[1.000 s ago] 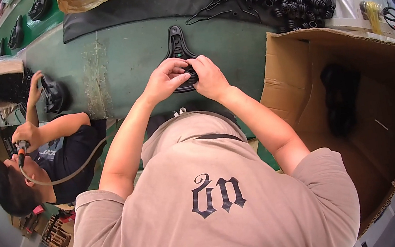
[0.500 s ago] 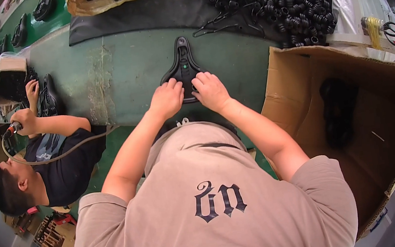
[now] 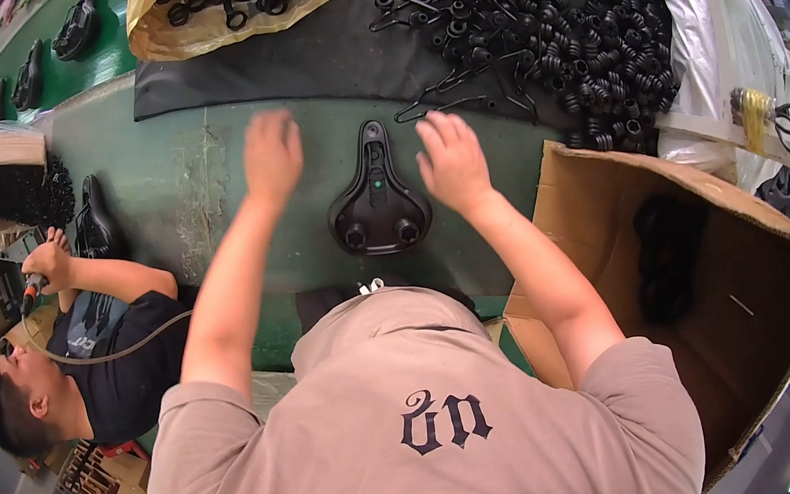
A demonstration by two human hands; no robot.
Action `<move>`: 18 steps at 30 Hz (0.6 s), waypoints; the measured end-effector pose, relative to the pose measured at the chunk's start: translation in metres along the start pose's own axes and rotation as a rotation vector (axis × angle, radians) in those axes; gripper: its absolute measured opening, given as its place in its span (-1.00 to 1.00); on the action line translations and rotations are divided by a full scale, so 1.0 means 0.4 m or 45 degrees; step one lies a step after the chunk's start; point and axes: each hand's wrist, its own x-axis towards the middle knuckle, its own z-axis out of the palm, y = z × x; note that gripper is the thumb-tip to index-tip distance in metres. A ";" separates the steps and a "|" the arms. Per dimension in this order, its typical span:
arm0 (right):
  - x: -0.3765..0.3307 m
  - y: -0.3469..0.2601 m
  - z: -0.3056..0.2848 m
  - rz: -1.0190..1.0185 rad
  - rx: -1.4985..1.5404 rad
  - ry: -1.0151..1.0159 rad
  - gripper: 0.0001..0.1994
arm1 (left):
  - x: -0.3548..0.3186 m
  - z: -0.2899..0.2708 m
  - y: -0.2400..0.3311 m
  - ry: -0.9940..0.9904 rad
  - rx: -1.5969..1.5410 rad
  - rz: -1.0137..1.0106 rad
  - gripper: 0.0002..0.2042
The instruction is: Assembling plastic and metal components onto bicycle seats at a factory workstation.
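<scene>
A black bicycle saddle (image 3: 379, 204) lies underside up on the green worktable, its narrow nose pointing away from me. Two dark round pieces sit at its wide near end, and a small green dot shows in its middle. To its left, my left hand (image 3: 273, 158) hovers over the table, its fingers smeared by motion. Beside the saddle's right edge is my right hand (image 3: 455, 160), open, fingers stretched forward near some bent black wire parts (image 3: 456, 105). Nothing shows in its grasp.
A heap of black coil springs (image 3: 589, 48) covers the far right. At the far side lies a yellow bag (image 3: 174, 40) of black ring-ended parts. An open cardboard box (image 3: 554, 225) stands at my right. On the left, a co-worker (image 3: 115, 337) holds a corded tool (image 3: 34, 286).
Both hands have left the saddle's near end and moved forward, the left one outward to the left, the right one toward the wire parts. The round pieces on the saddle are now uncovered.
</scene>
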 end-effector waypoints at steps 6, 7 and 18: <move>0.105 0.201 0.107 -0.069 -0.384 -0.038 -0.60 | 0.412 0.113 -0.186 0.072 0.120 -0.186 -0.60; 0.116 0.186 0.097 -0.087 -0.367 -0.139 -0.65 | 0.456 0.138 -0.238 0.017 0.174 -0.245 -0.57; 0.121 0.097 0.116 -0.040 -0.204 -0.219 -0.65 | 0.467 0.188 -0.247 -0.107 -0.026 -0.463 -0.47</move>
